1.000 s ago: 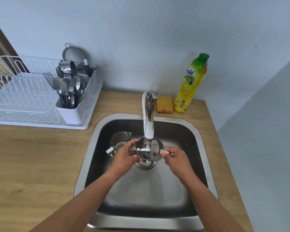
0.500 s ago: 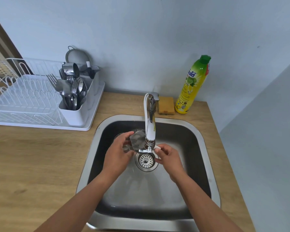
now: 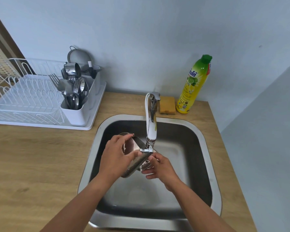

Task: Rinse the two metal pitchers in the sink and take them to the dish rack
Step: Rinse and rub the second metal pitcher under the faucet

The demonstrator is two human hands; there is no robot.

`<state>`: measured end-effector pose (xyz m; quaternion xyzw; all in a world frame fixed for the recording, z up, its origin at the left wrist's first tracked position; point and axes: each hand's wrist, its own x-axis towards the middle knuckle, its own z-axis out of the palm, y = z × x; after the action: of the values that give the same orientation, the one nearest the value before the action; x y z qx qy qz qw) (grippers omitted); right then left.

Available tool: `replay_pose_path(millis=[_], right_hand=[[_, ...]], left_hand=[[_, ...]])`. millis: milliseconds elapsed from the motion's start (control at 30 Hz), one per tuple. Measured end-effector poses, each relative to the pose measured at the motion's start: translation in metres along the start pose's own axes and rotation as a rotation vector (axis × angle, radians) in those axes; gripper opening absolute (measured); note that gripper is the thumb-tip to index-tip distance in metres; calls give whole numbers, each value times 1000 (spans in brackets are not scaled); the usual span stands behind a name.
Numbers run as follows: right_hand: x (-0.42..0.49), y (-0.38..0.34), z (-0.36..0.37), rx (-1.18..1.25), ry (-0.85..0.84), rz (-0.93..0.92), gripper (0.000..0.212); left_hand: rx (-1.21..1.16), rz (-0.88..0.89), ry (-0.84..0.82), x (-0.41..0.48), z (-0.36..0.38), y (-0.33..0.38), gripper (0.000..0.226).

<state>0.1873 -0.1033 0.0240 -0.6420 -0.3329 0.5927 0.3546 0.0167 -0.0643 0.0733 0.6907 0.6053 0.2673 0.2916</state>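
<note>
We hold a metal pitcher (image 3: 134,163) tipped on its side over the sink (image 3: 206,148), directly below the faucet (image 3: 151,126), its body blurred and its white handle (image 3: 146,150) turned up toward the spout. Our left hand (image 3: 115,159) wraps the pitcher's body, thumb and fingers closed around it; our right hand (image 3: 159,166) grasps it from the opposite side, fingers curled against the metal near the handle. Behind the left hand's fingers we see the rim of a second pitcher (image 3: 126,134) in the back left part of the basin; most of it is hidden. We cannot tell whether water is running. The sink is set into a wooden counter (image 3: 32,164). To the left, well apart from the basin, stands a white dish rack (image 3: 23,101), its caddy holding forks and spoons (image 3: 72,92), with a small strainer (image 3: 79,56) leaning against the wall behind. Behind the faucet lies a yellow sponge (image 3: 167,104), and just beside it stands a yellow dish soap bottle (image 3: 193,86) with a green cap.
</note>
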Motion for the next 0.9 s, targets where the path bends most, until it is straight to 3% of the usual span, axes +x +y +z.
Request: replay_pose_path(millis=[267,467,700,900], right_hand=[[-14,0,-19,-237,38,61,25],[-22,-11,-38,-545,178,-34,21],[-28,-24,-55,-767,289,-222,18],[-20,-18,-59,-401,299,-223,11]], left_hand=[[-219,-227,-161,-11,16,-13,24],[-511,-367,-294,-23,27,-9,2],[-580,-360,-364,-23,38,-1,35],[-458,-201,-199,-13,40,9,57]])
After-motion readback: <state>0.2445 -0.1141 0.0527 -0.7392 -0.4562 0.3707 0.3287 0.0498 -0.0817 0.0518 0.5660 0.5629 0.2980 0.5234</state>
